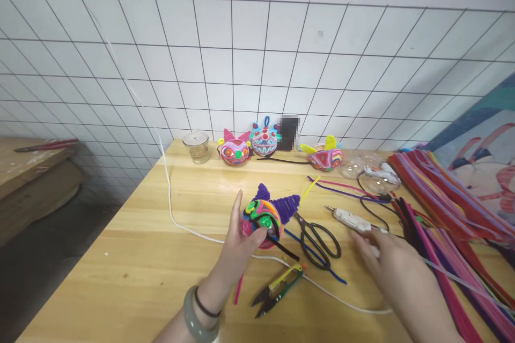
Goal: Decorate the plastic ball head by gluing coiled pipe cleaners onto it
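My left hand (pixel 241 241) is wrapped round a colourful ball-shaped figure (pixel 263 217) with two purple pointed ears, its thumb on the green eye. A black stem sticks out at the figure's lower right. At the right, my right hand (pixel 388 257) has its fingers at the back end of a white glue gun (pixel 352 221), whose metal tip points left. Whether the fingers grip it is not clear. Between the hands lie black-handled scissors (pixel 319 241) and a blue stem (pixel 337 275). Small yellow and green thread snips (pixel 279 289) rest nearer the front.
Along the wall stand a glass jar (pixel 196 147), a pink-eared figure (pixel 235 151), a blue figure (pixel 264 139) and a yellow-eared figure (pixel 326 158). Clear plastic shells (pixel 354 167) and bundled coloured stems (pixel 446 193) lie right. A white cord (pixel 189 230) crosses the table.
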### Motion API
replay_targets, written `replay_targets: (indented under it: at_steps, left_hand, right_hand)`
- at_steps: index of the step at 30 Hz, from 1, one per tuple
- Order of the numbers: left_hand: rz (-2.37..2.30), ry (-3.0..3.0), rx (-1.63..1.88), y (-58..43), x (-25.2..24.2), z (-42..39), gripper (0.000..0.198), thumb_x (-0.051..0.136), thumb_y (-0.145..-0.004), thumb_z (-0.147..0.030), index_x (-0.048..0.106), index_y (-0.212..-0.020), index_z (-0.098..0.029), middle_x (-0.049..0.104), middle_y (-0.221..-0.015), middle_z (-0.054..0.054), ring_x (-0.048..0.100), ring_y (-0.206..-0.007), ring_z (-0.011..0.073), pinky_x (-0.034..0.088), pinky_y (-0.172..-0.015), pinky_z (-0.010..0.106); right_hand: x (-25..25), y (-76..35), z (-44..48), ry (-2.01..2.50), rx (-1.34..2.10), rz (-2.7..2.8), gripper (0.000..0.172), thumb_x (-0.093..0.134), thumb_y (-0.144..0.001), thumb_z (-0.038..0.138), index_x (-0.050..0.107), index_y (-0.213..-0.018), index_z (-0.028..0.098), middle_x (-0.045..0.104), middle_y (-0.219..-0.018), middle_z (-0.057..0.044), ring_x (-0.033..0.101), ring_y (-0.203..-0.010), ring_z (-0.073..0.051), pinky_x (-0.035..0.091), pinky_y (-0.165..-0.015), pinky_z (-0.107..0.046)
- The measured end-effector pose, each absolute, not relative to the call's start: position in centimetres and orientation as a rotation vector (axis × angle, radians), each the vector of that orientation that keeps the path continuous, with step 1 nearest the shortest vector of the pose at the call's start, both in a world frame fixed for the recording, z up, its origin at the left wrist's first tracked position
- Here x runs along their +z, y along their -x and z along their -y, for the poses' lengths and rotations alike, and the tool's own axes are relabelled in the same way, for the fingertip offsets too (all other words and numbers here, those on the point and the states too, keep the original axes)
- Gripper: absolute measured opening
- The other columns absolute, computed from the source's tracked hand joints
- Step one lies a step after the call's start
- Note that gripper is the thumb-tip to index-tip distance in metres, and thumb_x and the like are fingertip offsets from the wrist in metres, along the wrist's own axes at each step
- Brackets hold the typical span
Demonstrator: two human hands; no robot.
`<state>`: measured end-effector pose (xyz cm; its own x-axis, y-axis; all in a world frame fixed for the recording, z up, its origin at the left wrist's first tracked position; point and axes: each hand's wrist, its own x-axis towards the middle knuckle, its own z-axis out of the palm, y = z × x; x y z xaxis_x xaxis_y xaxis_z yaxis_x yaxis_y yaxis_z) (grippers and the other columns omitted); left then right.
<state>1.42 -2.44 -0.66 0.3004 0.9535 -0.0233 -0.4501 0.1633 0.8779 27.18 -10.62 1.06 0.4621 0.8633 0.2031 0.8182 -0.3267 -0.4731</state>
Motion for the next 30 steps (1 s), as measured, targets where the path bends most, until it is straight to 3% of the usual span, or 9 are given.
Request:
replay_targets:
  at_steps: [3,6,12,30]
  left_hand:
    - [-0.720,-0.938,1.108,-1.5,-0.3,2.7,0.098,0.071,-0.075,-0.033,0.008,-0.149,-0.026,0.044,-0.144,0.011,0.044,-0.130,0.0252,0.035,-0.107,0.034]
    - [-0.738,-0.966,1.105,-1.6,0.0,3.0,0.097,0.071,-0.075,-0.033,0.008,-0.149,-0.028,0.045,-0.144,0.010,0.044,-0.130,0.0257,0.036,-0.106,0.035]
    - [-0.736,-0.963,1.104,-1.7,0.2,3.2,0.101,0.073,-0.073,-0.035,0.008,-0.149,-0.029,0.051,-0.138,0.010,0.050,-0.125,0.0274,0.038,-0.105,0.037]
    - [-0.714,-0.911,1.058,-1.9,0.2,3.4,0.104,0.073,-0.073,-0.037,0.003,-0.149,-0.029,0.060,-0.128,0.009,0.057,-0.115,0.0257,0.042,-0.100,0.037]
  right_hand:
    - [2.5,-22.5,10.5,1.879,0.396,1.686,0.028,0.054,-0.085,0.046,0.067,-0.086,0.022,0.072,-0.087,-0.010,0.068,-0.081,-0.025,0.054,-0.071,-0.034]
    - [3.1,-18.4,10.1,1.633,0.622,1.748,0.020,0.056,-0.086,0.036,0.066,-0.093,0.020,0.074,-0.087,-0.006,0.069,-0.079,-0.020,0.055,-0.070,-0.027]
    - [2.8,-16.5,9.1,1.573,0.470,1.618,0.022,0.054,-0.087,0.032,0.065,-0.071,0.021,0.063,-0.062,0.000,0.058,-0.056,-0.015,0.048,-0.054,-0.023]
    - [1.8,-16.4,8.6,1.599,0.527,1.543,0.023,0.052,-0.090,0.034,0.057,-0.071,0.021,0.057,-0.062,0.001,0.052,-0.056,-0.014,0.043,-0.052,-0.023]
